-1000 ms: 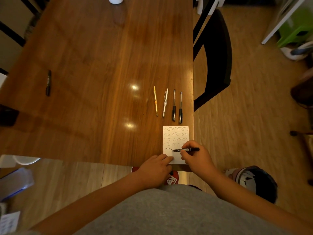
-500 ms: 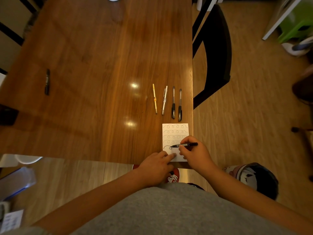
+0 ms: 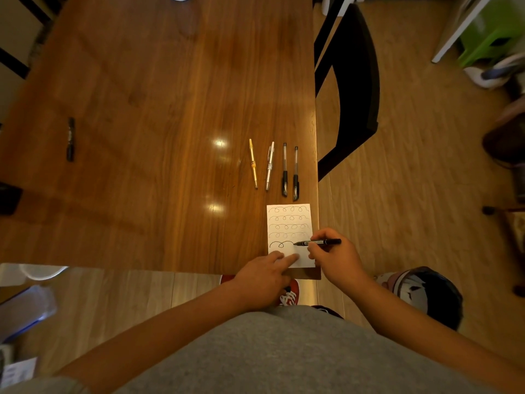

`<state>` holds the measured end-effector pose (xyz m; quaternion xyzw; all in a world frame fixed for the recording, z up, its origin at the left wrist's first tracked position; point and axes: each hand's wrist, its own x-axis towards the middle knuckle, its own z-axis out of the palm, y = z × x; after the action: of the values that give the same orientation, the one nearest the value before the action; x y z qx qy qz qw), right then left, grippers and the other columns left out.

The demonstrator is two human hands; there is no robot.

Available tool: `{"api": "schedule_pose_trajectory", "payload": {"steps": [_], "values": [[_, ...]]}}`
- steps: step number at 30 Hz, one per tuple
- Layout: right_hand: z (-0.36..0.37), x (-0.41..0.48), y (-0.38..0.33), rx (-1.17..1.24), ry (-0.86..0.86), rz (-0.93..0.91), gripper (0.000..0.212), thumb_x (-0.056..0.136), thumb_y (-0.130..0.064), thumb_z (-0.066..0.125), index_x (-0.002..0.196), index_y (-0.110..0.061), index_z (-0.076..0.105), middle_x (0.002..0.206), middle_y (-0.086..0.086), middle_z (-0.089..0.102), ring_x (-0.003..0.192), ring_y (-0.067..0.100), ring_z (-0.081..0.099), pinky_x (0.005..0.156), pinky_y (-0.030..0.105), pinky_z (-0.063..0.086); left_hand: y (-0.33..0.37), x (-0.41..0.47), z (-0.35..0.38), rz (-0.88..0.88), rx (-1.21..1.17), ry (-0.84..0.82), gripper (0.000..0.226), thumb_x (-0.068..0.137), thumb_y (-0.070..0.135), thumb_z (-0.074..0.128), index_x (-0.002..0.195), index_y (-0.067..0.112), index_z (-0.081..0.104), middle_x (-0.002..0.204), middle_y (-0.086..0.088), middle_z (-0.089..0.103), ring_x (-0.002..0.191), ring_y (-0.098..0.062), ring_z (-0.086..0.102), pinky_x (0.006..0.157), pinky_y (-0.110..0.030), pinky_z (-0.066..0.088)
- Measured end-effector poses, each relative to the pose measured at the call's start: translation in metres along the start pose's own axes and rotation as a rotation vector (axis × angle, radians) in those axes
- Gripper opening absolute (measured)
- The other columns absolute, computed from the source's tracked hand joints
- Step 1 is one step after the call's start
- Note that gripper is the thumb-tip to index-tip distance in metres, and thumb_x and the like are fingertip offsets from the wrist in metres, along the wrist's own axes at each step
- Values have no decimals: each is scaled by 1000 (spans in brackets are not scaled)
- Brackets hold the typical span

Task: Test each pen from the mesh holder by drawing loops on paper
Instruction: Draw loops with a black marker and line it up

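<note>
Right hand [image 3: 336, 261], pinching the marker [image 3: 318, 242], has carried the fifth row past one loop, so it writes; left hand [image 3: 261, 282] presses the paper [image 3: 289, 223] flat.

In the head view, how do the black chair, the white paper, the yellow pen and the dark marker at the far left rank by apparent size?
1. black chair
2. white paper
3. yellow pen and dark marker: similar in length, and wide-angle distortion makes ranking them unsure.

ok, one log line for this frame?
right hand: grips black marker, tip on paper | left hand: presses paper | fifth loop row started | four pens beyond paper
</note>
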<state>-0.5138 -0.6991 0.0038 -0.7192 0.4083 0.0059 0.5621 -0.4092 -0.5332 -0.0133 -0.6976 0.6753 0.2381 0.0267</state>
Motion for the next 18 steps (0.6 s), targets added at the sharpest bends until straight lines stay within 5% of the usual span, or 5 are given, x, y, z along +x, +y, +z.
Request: {"api": "schedule_pose_trajectory", "payload": {"steps": [6,18], "values": [[3,-5,3,29,-17,-15,17,92,-14,64,90,-30,60,92,-9,65,86,12,65,54,13,51,2,4,-3,0,10,10,31,95,35,55,120,19,63,156,-8,25,136,-31,29,100,-45,40],[3,3,1,12,18,-35,16,92,-18,65,88,-33,59,89,-11,67,76,13,69,61,23,59,5,7,-3,-1,-27,16,28,94,35,58,117,20,65,156,-8,26,138,-30,27,106,-44,35]]}}
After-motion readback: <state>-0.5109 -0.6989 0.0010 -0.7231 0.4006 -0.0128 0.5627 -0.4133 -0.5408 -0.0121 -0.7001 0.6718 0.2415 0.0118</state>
